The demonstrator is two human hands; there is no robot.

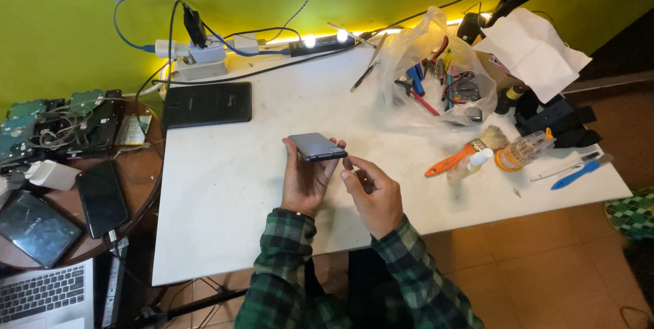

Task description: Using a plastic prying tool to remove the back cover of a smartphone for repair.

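Note:
My left hand [306, 180] grips a dark grey smartphone [316, 146] and holds it flat above the white table [225, 186]. The phone's back or screen faces up, with my fingers wrapped around its far edge. My right hand [373, 193] hovers just right of the phone, fingers curled, the fingertips close to the phone's near right corner. Whether it pinches something small I cannot tell. Both arms wear green and black plaid sleeves.
A black tablet [206, 104] lies at the table's back left. A clear bag of tools [439, 77], an orange-handled brush [463, 152], a screwdriver set [523, 150] and blue tools [575, 174] lie to the right. Power strips [201, 56] line the wall. Phones, hard drives [61, 121] and a laptop [44, 295] crowd the left round table.

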